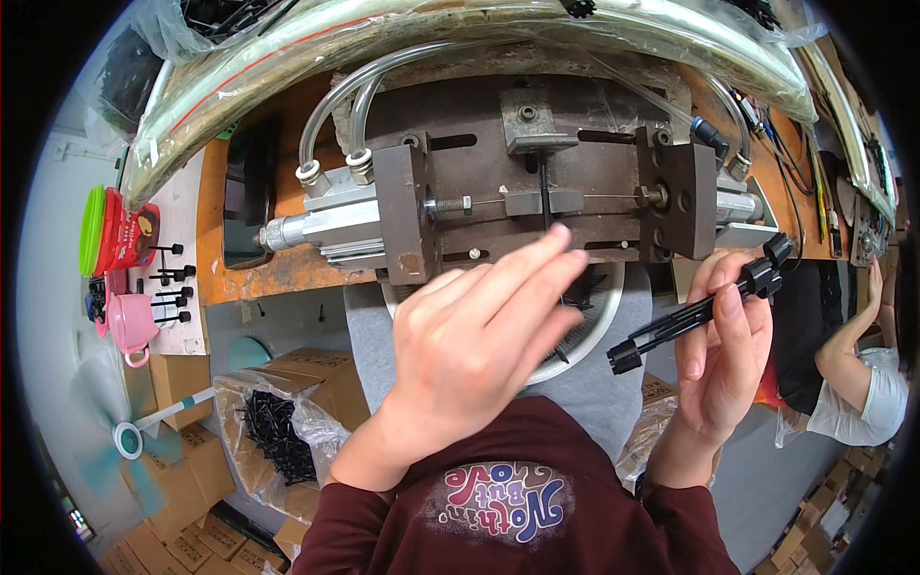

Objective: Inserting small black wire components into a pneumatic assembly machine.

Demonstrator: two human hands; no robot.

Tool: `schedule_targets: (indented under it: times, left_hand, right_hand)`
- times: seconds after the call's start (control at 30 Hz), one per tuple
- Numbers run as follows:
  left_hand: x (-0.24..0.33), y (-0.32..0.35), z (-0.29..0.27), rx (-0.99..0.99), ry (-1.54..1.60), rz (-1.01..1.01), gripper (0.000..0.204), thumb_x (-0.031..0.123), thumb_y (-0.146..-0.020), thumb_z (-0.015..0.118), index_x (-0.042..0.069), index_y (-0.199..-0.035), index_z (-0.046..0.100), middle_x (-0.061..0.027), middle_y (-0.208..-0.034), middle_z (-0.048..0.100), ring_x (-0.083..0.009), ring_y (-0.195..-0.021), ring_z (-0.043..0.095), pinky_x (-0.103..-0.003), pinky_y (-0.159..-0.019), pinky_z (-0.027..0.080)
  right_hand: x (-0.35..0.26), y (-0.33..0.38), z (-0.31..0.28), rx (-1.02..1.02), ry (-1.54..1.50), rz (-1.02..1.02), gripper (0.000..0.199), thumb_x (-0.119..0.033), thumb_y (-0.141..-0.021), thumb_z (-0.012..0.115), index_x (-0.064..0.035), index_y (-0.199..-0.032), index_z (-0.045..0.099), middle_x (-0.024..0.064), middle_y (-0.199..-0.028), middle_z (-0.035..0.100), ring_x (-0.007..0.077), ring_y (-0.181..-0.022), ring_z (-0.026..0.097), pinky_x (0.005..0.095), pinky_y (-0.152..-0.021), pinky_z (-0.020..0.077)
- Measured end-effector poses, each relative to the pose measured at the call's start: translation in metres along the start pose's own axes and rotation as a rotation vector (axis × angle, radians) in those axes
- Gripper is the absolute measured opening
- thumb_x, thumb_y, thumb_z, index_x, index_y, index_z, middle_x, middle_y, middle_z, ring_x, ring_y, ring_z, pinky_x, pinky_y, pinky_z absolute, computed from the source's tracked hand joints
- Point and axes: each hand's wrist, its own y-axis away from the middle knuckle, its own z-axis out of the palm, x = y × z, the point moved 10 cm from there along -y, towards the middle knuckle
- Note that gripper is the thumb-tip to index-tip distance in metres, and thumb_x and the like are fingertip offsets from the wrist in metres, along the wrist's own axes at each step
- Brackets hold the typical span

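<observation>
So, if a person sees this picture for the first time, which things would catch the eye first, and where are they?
Probably the left hand in the middle, its fingers stretched toward the dark metal fixture bolted on the orange workbench. At the right, the right hand holds a bundle of thin black plastic parts. At the far left edge, a pink cup and bright green and red plates stand out by colour.

Press fixture point(537, 192) behind bowl point(599, 321); carton point(278, 422) left.

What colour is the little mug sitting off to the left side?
Pink: the small plastic mug with a handle shows best in the head view, beside the black pins.
</observation>
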Motion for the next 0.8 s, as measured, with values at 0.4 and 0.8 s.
schedule_targets:
  times: [0.4,0.8]
  left_hand:
    - [0.027,0.016,-0.03,-0.021,0.478,0.06,0.03,0.012,-0.06,0.089,0.006,-0.085,0.075,-0.0063,-0.084,0.071,-0.0162,-0.068,0.068,-0.025,-0.057,0.053]
    - [0.004,0.011,0.006,0.083,-0.18,0.057,0.028,0.009,-0.063,0.082,0.003,-0.089,0.072,-0.0125,-0.113,0.07,-0.0194,-0.071,0.067,-0.028,-0.064,0.053]
  right_hand:
    - [-0.007,-0.004,0.006,0.046,0.016,-0.057,0.017,-0.007,-0.093,0.062,0.0032,-0.106,0.057,0.0146,-0.091,0.064,0.0126,-0.05,0.056,0.0215,-0.044,0.0442]
    - [-0.059,0.031,0.019,0.115,0.829,-0.722,0.022,0.001,-0.078,0.076,-0.0054,-0.096,0.066,0.0083,-0.092,0.058,0.0141,-0.065,0.059,0.0251,-0.062,0.0475]
